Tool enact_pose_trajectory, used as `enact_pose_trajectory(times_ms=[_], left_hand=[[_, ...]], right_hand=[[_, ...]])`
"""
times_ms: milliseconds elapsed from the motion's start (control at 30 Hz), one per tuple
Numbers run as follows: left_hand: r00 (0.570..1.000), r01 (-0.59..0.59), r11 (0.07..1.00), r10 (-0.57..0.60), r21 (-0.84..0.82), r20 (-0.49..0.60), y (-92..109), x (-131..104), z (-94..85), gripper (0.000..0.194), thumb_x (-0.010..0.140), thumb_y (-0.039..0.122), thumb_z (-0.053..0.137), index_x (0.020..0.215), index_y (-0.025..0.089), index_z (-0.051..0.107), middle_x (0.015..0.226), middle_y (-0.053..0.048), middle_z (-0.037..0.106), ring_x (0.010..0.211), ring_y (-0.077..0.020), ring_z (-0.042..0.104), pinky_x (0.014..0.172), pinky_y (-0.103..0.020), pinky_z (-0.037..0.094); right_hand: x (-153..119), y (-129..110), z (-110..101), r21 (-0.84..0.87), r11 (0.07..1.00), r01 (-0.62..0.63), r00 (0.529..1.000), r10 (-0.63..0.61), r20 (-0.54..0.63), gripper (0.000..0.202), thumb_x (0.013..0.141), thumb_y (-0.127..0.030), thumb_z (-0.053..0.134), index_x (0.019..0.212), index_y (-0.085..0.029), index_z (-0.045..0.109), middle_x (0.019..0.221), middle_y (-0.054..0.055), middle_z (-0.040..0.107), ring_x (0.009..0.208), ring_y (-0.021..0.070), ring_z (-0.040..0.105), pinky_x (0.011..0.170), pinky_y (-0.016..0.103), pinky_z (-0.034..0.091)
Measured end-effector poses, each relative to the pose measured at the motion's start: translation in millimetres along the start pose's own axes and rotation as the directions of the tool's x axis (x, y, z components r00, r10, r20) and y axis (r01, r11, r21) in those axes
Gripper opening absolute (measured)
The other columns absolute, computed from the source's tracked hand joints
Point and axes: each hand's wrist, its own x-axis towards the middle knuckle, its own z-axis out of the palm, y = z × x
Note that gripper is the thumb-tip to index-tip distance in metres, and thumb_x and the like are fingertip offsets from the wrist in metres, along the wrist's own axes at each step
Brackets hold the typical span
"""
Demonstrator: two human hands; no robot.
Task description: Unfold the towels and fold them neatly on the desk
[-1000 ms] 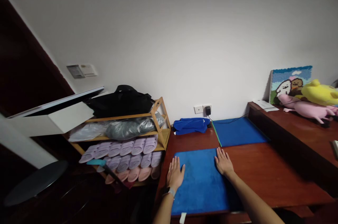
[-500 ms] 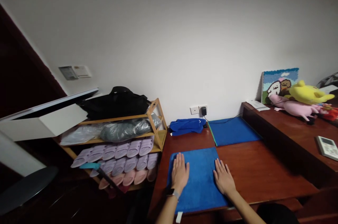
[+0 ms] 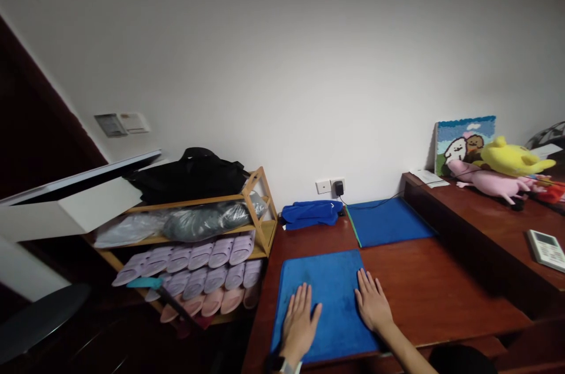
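Note:
A blue cloth (image 3: 333, 303) lies spread flat on the reddish-brown wooden table (image 3: 424, 286). My left hand (image 3: 300, 321) rests palm down on its left half, fingers stretched out and thumb apart. On the cloth's right edge lies my right hand (image 3: 371, 300), also flat with its fingers extended. Neither hand holds anything. Behind, a second blue cloth (image 3: 388, 222) with a green edge lies flat near the wall. A darker blue bunched cloth (image 3: 311, 213) sits at the table's back left.
Left of the table stands a wooden rack (image 3: 265, 233) with several slippers (image 3: 200, 253) and a black bag (image 3: 189, 177). A raised ledge on the right holds plush toys (image 3: 497, 180) and a white device with a screen (image 3: 546, 249). A black plug (image 3: 339, 187) sits in the wall socket.
My left hand has slid down the cloth toward me, staying flat. My right hand has hardly moved. The view has shifted slightly.

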Motion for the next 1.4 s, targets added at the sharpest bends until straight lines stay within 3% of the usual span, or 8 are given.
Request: enact_pose_trajectory(times_ms=[167,367,733,833,1067,1167,1267,1400], left_hand=[[0.991,0.133,0.99,-0.133,0.037,-0.021,-62,-24,-1.9,0.074,0.107,0.059,0.026,0.166,0.015,0.03,0.173,-0.009,0.026,0.16,-0.0274,0.025,0.131,-0.05,0.028],[0.987,0.151,0.988,-0.15,0.027,-0.05,-60,-20,4.7,0.075,0.106,0.06,0.026,0.166,0.014,0.031,0.173,-0.011,0.028,0.16,-0.0283,0.026,0.13,-0.05,0.029],[0.994,0.113,0.992,-0.113,0.05,-0.008,-61,-16,-13.1,0.076,0.106,0.06,0.027,0.164,0.011,0.034,0.171,-0.011,0.03,0.16,-0.0281,0.025,0.132,-0.05,0.027],[0.996,0.086,0.996,-0.085,0.031,-0.04,-34,-9,-24.8,0.071,0.108,0.055,0.027,0.165,0.013,0.033,0.171,-0.011,0.03,0.159,-0.0283,0.028,0.132,-0.053,0.026],[0.941,-0.338,0.934,0.339,-0.12,-0.01,118,-1,-15.3,0.062,0.111,0.048,0.023,0.169,0.028,0.014,0.175,0.002,0.018,0.161,-0.0216,0.023,0.132,-0.046,0.029],[0.925,-0.37,0.914,0.38,-0.167,0.032,144,-2,-9.1,0.061,0.111,0.048,0.022,0.169,0.029,0.013,0.174,0.002,0.02,0.161,-0.0204,0.024,0.133,-0.045,0.028],[0.94,-0.332,0.931,0.34,-0.151,0.029,123,-9,-3.5,0.062,0.111,0.049,0.024,0.168,0.029,0.016,0.174,0.001,0.023,0.16,-0.022,0.027,0.133,-0.046,0.029],[0.974,-0.225,0.971,0.226,-0.077,0.004,52,-27,2.3,0.065,0.109,0.054,0.03,0.168,0.028,0.022,0.173,-0.002,0.028,0.158,-0.025,0.032,0.13,-0.047,0.034]], right_hand=[[3,-3,-6,-0.003,1.0,-0.003,1.0,0.003,0.017,0.066,0.106,-0.042,0.024,0.165,-0.013,0.029,0.172,0.006,0.026,0.161,0.0256,0.022,0.132,0.05,0.018],[0,-6,-16,0.002,1.0,-0.014,1.0,0.014,-0.006,0.065,0.106,-0.042,0.026,0.164,-0.013,0.034,0.171,0.007,0.029,0.161,0.0261,0.024,0.132,0.05,0.019],[-63,14,31,0.065,0.997,0.034,0.988,-0.024,-0.15,0.065,0.106,-0.053,0.028,0.162,-0.024,0.041,0.169,0.003,0.034,0.158,0.0261,0.031,0.13,0.052,0.027],[-61,11,26,0.079,0.996,0.029,0.991,-0.018,-0.131,0.066,0.105,-0.054,0.029,0.162,-0.023,0.041,0.169,0.004,0.033,0.158,0.0267,0.031,0.13,0.051,0.027],[-63,9,22,0.031,0.998,0.048,0.997,-0.046,-0.068,0.063,0.104,-0.044,0.033,0.162,-0.02,0.04,0.17,0.004,0.027,0.159,0.0283,0.026,0.131,0.052,0.023],[-63,10,23,0.017,0.997,0.078,0.995,-0.077,-0.062,0.062,0.1,-0.035,0.037,0.161,-0.024,0.041,0.17,0.002,0.027,0.16,0.0291,0.025,0.132,0.054,0.022],[-62,10,26,0.039,0.998,0.054,0.995,-0.051,-0.081,0.062,0.103,-0.039,0.031,0.162,-0.022,0.041,0.17,0.003,0.03,0.159,0.0289,0.027,0.131,0.054,0.023],[-60,10,33,0.072,0.997,0.024,0.993,-0.015,-0.119,0.066,0.105,-0.049,0.028,0.162,-0.018,0.041,0.169,0.006,0.033,0.158,0.03,0.03,0.131,0.055,0.025]])
